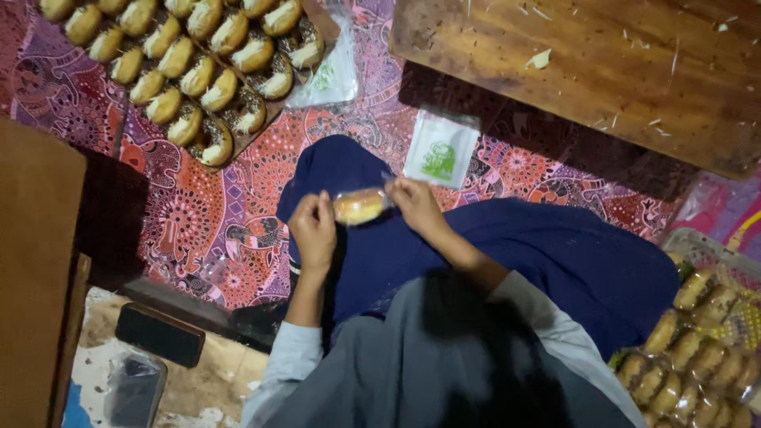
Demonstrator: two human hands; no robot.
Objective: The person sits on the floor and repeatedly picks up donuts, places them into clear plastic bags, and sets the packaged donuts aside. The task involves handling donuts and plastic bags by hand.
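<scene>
Partly, hands (365,218) hide the wrapped bun (359,206).

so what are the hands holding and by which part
A small bun in a clear wrapper, held between both hands: the left hand pinches its left end and the right hand pinches its right end, above the lap.

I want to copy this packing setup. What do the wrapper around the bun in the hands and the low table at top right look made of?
Wrapper: thin clear plastic film, probably; it is glossy and the bun shows through it.
Low table: wood, seemingly with a worn brown finish; grain streaks and pale crumbs show on its top.
</scene>
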